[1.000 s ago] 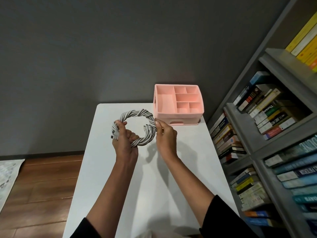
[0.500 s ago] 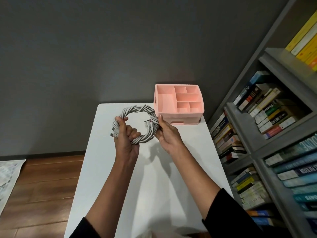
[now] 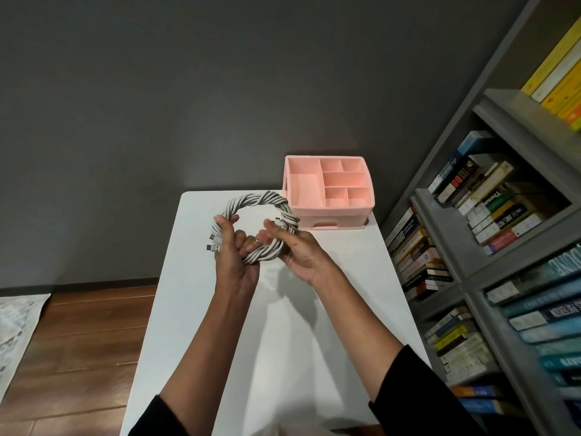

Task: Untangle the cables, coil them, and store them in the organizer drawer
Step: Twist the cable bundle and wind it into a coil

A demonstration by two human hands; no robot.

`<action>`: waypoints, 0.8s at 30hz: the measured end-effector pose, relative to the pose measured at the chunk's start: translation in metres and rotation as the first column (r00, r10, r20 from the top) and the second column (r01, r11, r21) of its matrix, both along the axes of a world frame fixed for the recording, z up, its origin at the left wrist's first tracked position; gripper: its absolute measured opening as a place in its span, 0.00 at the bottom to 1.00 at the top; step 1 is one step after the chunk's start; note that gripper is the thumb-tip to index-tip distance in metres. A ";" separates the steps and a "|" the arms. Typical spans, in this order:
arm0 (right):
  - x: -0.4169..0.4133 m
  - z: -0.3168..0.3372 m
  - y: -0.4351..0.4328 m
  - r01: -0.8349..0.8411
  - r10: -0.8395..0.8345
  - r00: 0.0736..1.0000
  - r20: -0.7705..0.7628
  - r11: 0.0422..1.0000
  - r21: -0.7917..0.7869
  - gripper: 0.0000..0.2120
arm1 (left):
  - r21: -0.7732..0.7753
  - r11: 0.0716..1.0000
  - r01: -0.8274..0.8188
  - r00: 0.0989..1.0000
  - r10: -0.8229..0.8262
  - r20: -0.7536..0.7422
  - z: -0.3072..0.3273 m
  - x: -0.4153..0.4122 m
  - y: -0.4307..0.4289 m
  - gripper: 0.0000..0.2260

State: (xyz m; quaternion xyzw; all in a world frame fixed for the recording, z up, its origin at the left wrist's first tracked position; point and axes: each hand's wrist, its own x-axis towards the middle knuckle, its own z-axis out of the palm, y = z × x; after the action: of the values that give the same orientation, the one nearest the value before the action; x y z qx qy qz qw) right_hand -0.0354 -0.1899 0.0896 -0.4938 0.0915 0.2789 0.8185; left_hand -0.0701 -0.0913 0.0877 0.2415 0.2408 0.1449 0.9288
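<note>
- one twisted ring of grey-white braided cables [image 3: 267,198], strand count unclear.
- my left hand [image 3: 234,256] and right hand [image 3: 300,253] both curl round it.
- one pink plastic organizer [image 3: 333,214], six compartments [image 3: 303,187].

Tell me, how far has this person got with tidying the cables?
Done: the white cables look untangled and wound into one twisted coil. In hand: the left hand grips its left side and the right hand holds its right side, above the table. Left: storing it. The pink organizer stands behind, its drawer looks closed, and no cable is in its top compartments.
</note>
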 end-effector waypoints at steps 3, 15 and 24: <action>-0.006 -0.009 0.005 0.117 -0.120 0.992 0.046 0.991 0.071 0.03 | 0.084 0.996 0.004 1.000 -0.002 -0.028 -0.002 -0.001 -0.002 0.11; -0.016 -0.028 0.029 0.575 -0.550 0.812 0.196 0.693 -0.435 0.08 | 0.802 0.579 -0.147 0.932 0.353 -0.084 -0.026 -0.008 -0.033 0.08; -0.007 -0.023 0.007 0.535 -0.545 0.829 0.126 0.705 -0.466 0.03 | 0.273 0.883 0.381 0.917 -0.400 0.013 -0.027 -0.015 -0.010 0.19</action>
State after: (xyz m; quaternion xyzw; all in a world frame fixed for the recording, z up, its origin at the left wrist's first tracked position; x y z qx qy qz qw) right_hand -0.0425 -0.1828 0.0668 -0.6299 0.3070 0.0008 0.7134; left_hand -0.0855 -0.1018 0.0610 0.4017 0.1338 -0.0061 0.9059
